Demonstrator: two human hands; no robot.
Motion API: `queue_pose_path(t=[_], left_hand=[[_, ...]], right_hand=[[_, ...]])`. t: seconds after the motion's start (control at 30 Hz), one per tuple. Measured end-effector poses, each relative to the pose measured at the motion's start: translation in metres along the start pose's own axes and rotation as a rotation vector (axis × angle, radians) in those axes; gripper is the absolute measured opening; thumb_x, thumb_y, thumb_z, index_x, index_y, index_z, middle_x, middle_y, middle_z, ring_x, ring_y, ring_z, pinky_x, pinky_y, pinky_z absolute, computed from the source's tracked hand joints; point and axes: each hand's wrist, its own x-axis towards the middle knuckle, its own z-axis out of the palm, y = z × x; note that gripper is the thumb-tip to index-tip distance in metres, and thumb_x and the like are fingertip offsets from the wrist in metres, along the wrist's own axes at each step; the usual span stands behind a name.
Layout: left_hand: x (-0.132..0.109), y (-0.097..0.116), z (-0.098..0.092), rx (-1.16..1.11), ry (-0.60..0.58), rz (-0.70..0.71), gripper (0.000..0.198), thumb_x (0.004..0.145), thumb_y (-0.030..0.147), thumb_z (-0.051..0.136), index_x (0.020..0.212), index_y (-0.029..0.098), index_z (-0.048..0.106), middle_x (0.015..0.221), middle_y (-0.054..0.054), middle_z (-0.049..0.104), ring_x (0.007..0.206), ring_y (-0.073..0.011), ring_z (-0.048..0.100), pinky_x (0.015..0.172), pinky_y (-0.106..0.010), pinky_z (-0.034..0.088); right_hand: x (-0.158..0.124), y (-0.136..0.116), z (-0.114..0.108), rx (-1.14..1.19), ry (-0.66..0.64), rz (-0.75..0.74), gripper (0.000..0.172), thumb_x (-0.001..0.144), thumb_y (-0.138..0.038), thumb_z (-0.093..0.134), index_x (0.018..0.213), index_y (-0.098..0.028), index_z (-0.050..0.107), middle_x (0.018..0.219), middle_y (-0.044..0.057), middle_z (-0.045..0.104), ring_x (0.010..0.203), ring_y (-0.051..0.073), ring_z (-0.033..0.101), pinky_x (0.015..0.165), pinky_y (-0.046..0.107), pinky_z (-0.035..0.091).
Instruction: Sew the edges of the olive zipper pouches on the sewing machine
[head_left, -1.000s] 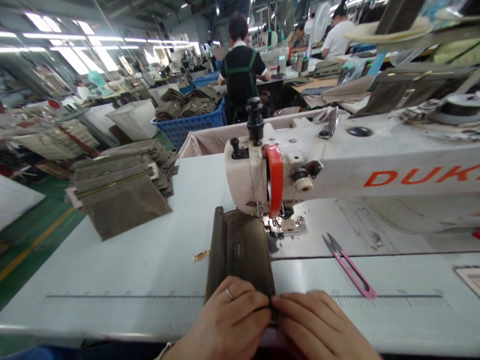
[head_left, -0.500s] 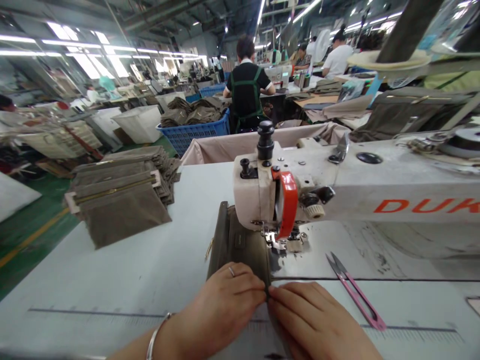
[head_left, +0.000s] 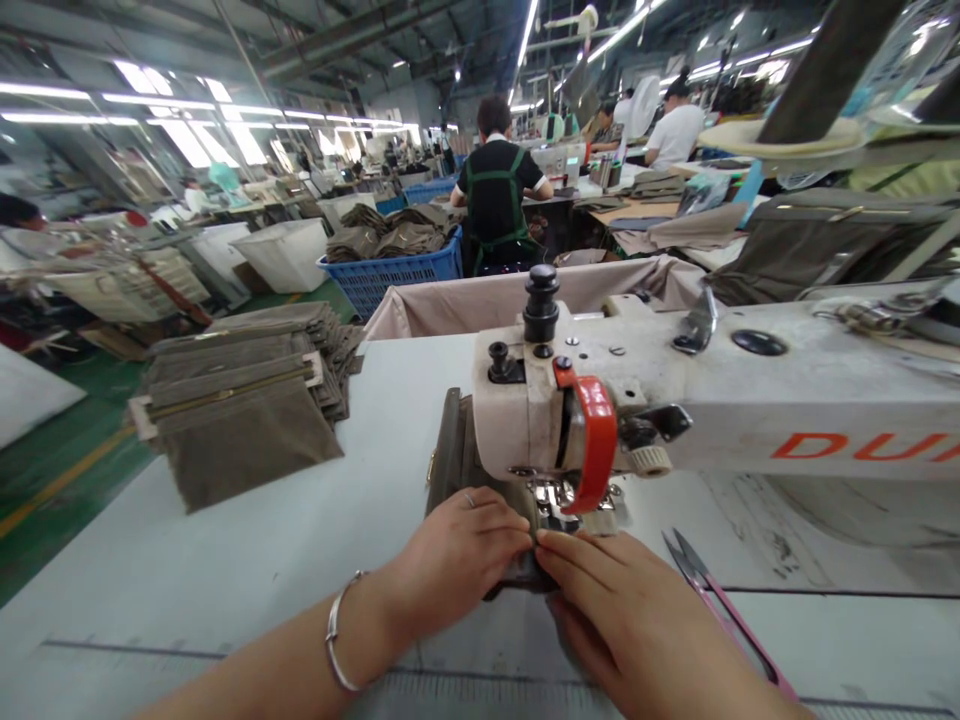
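A dark olive-brown fabric bag piece lies on the sewing table, its right edge at the presser foot of a white sewing machine. A gold zipper pull shows at the piece's left side. My left hand is closed, thumb and fingers pressed on the near part of the piece. Meeting it fingertip to fingertip, my right hand pinches the same right-hand edge just below the foot. Both hands cover much of the piece. Pink thread snips lie right of my right hand.
A stack of similar zippered pieces sits at the table's left. Behind the machine hangs a pink cloth bin. A blue crate of pieces stands beyond it, near a seated co-worker. A ruler scale marks the near table.
Both hands have moved forward with the bag piece, which has slid farther under the machine, bringing its near end up by the fingers. The view has shifted slightly.
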Motion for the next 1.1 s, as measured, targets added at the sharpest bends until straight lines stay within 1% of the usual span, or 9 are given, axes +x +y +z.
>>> queue_pose_path(t=[0.13, 0.27, 0.33, 0.43, 0.5, 0.67, 0.87, 0.97, 1.1], left_hand=[[0.005, -0.012, 0.002, 0.02, -0.039, -0.028, 0.017, 0.095, 0.016, 0.048, 0.099, 0.018, 0.065, 0.1, -0.001, 0.071, 0.093, -0.0137, 0.064, 0.091, -0.028, 0.049], [0.011, -0.022, 0.004, 0.054, -0.069, -0.071, 0.015, 0.093, 0.016, 0.052, 0.094, 0.021, 0.067, 0.09, 0.002, 0.071, 0.091, -0.014, 0.065, 0.09, -0.029, 0.05], [0.013, -0.027, 0.006, 0.063, -0.061, -0.095, 0.016, 0.093, 0.016, 0.052, 0.092, 0.021, 0.068, 0.087, 0.002, 0.071, 0.09, -0.0147, 0.066, 0.09, -0.03, 0.051], [0.014, -0.033, 0.008, 0.076, -0.026, -0.13, 0.016, 0.093, 0.017, 0.053, 0.094, 0.021, 0.069, 0.092, 0.0, 0.072, 0.094, -0.0174, 0.065, 0.091, -0.033, 0.051], [0.014, -0.036, 0.01, 0.079, -0.02, -0.147, 0.015, 0.092, 0.019, 0.055, 0.095, 0.022, 0.069, 0.095, 0.0, 0.072, 0.096, -0.0187, 0.065, 0.091, -0.034, 0.051], [0.013, -0.038, 0.013, 0.08, -0.009, -0.192, 0.013, 0.09, 0.018, 0.059, 0.093, 0.021, 0.071, 0.092, 0.0, 0.073, 0.092, -0.0205, 0.065, 0.087, -0.036, 0.053], [0.013, -0.042, 0.015, 0.081, -0.042, -0.228, 0.014, 0.087, 0.016, 0.06, 0.094, 0.023, 0.071, 0.096, -0.001, 0.072, 0.093, -0.0221, 0.065, 0.088, -0.038, 0.051], [0.017, -0.034, 0.01, 0.091, -0.065, -0.268, 0.015, 0.087, 0.013, 0.059, 0.091, 0.021, 0.071, 0.093, -0.002, 0.072, 0.094, -0.0234, 0.064, 0.088, -0.039, 0.051], [0.026, 0.001, -0.002, 0.088, -0.115, -0.349, 0.013, 0.084, 0.01, 0.06, 0.09, 0.019, 0.068, 0.092, -0.004, 0.07, 0.091, -0.0231, 0.064, 0.088, -0.039, 0.052]], right_hand=[[0.004, 0.008, 0.005, -0.039, -0.02, 0.044, 0.033, 0.086, -0.015, 0.048, 0.117, -0.017, 0.06, 0.114, 0.008, 0.064, 0.1, 0.027, 0.058, 0.086, 0.047, 0.054], [0.004, 0.014, 0.013, -0.069, -0.07, 0.123, 0.037, 0.087, -0.017, 0.048, 0.123, -0.016, 0.055, 0.117, 0.012, 0.059, 0.107, 0.029, 0.055, 0.088, 0.05, 0.052], [0.004, 0.016, 0.015, -0.068, -0.076, 0.147, 0.037, 0.087, -0.017, 0.048, 0.123, -0.016, 0.054, 0.117, 0.013, 0.058, 0.108, 0.03, 0.054, 0.088, 0.05, 0.052], [0.005, 0.016, 0.017, -0.057, -0.054, 0.155, 0.036, 0.087, -0.017, 0.048, 0.122, -0.017, 0.055, 0.116, 0.014, 0.058, 0.108, 0.031, 0.054, 0.087, 0.051, 0.052], [0.005, 0.016, 0.018, -0.051, -0.037, 0.156, 0.036, 0.087, -0.016, 0.047, 0.123, -0.017, 0.055, 0.115, 0.013, 0.058, 0.108, 0.03, 0.054, 0.087, 0.051, 0.052], [0.006, 0.015, 0.018, -0.045, -0.045, 0.172, 0.037, 0.087, -0.016, 0.048, 0.123, -0.017, 0.055, 0.111, 0.013, 0.058, 0.106, 0.03, 0.054, 0.086, 0.05, 0.051], [0.009, 0.012, 0.015, -0.03, -0.073, 0.2, 0.034, 0.087, -0.016, 0.049, 0.12, -0.016, 0.057, 0.109, 0.012, 0.059, 0.104, 0.029, 0.054, 0.088, 0.05, 0.049], [0.009, 0.011, 0.015, -0.025, -0.068, 0.212, 0.035, 0.087, -0.015, 0.048, 0.121, -0.018, 0.057, 0.108, 0.011, 0.059, 0.105, 0.028, 0.053, 0.089, 0.048, 0.049], [0.01, 0.011, 0.016, -0.014, -0.063, 0.237, 0.034, 0.087, -0.015, 0.048, 0.12, -0.02, 0.058, 0.104, 0.01, 0.06, 0.1, 0.026, 0.055, 0.086, 0.044, 0.049]])
